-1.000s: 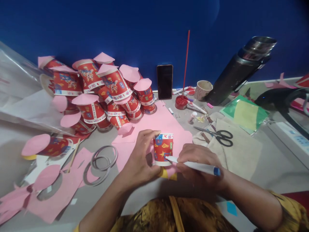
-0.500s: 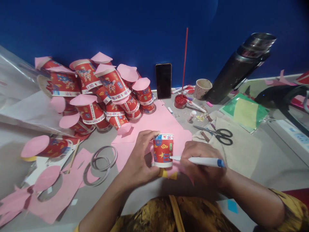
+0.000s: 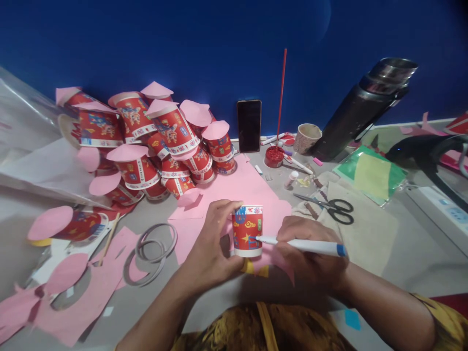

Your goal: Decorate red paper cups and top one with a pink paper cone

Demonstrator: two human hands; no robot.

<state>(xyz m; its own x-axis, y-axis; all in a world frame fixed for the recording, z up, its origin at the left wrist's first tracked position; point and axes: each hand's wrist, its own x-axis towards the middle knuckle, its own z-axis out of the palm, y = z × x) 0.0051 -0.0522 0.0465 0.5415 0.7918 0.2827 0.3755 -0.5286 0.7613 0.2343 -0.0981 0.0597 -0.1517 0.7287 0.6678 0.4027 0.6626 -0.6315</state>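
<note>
We have the left hand (image 3: 210,248) wrapped round a red cup (image 3: 242,246), fingers curved as wide as its height: forefinger over the top edge, thumb under the bottom. The cup stands roughly upright in that grasp, near the middle of the counter (image 3: 402,256). At its three o'clock, our right hand (image 3: 310,258) pinches a white marker (image 3: 310,245) snugly, fingers bunched near the tip. The tip meets, or nearly meets, the right side of a blue window-like figure (image 3: 253,243) low on the wall; actual contact is too small to tell.

The step in hand appears to be drawing or tracing that figure. We judge the next move calls for a firm cup and light, short strokes on the curved surface. At half past ten sits a pile of pink-topped cups (image 3: 171,131); scissors (image 3: 340,209) lie between two and three.
</note>
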